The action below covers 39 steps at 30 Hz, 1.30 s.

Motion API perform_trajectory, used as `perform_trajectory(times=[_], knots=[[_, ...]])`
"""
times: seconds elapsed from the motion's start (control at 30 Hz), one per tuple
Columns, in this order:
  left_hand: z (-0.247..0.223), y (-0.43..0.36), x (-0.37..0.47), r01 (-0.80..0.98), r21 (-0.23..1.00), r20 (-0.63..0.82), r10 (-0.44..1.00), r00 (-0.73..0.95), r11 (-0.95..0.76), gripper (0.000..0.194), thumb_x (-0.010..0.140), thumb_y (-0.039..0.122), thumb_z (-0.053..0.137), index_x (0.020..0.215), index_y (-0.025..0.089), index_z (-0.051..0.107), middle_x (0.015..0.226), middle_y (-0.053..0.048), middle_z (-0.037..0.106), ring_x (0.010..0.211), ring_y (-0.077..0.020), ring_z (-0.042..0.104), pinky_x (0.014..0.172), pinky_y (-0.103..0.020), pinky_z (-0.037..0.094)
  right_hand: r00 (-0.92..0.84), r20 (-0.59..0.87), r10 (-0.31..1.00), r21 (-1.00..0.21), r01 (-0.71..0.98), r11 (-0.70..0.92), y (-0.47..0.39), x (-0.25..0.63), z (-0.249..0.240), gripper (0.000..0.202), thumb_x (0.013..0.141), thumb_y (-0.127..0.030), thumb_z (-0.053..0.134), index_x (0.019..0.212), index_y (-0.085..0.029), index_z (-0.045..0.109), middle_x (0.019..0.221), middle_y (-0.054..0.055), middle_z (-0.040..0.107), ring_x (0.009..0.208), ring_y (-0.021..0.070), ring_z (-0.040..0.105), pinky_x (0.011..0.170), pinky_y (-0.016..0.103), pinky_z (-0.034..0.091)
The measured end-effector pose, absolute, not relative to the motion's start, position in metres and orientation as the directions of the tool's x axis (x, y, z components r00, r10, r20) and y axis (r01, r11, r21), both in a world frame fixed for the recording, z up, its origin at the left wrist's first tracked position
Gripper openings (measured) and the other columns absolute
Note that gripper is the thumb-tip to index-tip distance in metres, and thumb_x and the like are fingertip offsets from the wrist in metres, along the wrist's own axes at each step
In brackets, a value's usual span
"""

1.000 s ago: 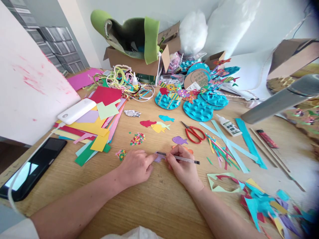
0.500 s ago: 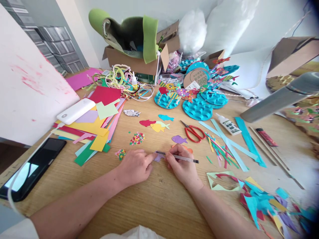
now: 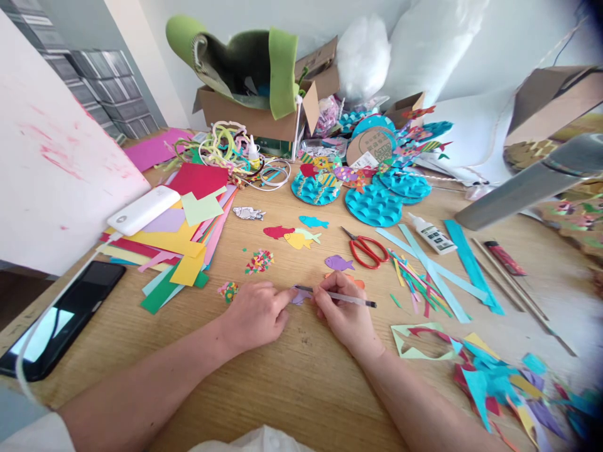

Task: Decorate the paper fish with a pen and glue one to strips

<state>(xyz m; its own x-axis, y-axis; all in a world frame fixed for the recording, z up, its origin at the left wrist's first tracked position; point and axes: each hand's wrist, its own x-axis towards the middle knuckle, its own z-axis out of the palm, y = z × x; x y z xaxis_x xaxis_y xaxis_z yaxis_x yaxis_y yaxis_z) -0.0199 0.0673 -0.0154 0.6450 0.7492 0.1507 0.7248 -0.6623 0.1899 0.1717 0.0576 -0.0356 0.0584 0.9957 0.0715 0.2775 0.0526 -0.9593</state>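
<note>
A small purple paper piece (image 3: 299,296) lies on the wooden table between my hands, partly covered by fingers. My left hand (image 3: 258,316) presses its left edge with the index finger, the other fingers curled in. In my right hand (image 3: 345,312) is a thin pen (image 3: 348,299), pinched near its tip, which touches the purple piece. Just beyond are a purple fish (image 3: 338,263), an orange fish (image 3: 358,284) partly behind my right hand, and red (image 3: 277,232), yellow (image 3: 298,240) and blue fish (image 3: 313,222).
Red-handled scissors (image 3: 368,251) and a glue bottle (image 3: 432,235) lie beyond my right hand. Paper scraps (image 3: 504,376) spread at the right. At the left are coloured sheets (image 3: 198,188), a white power bank (image 3: 144,210) and a phone (image 3: 61,320). A grey bottle (image 3: 527,182) leans in at the right.
</note>
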Motion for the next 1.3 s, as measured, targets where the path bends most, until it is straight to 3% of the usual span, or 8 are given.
perform_trajectory(times=[1.3], knots=[[-0.0166, 0.0672, -0.0210, 0.713, 0.190, 0.189, 0.738, 0.648, -0.675, 0.038, 0.075, 0.010, 0.052, 0.109, 0.021, 0.066, 0.071, -0.003, 0.066, 0.068, -0.0211, 0.063, 0.061, -0.032, 0.047, 0.086, 0.086, 0.993, -0.958, 0.281, 0.058, 0.0584, 0.1715, -0.0381, 0.015, 0.080, -0.025, 0.058, 0.068, -0.022, 0.050, 0.057, -0.001, 0.056, 0.046, 0.0118, 0.049, 0.045, 0.024, 0.036]])
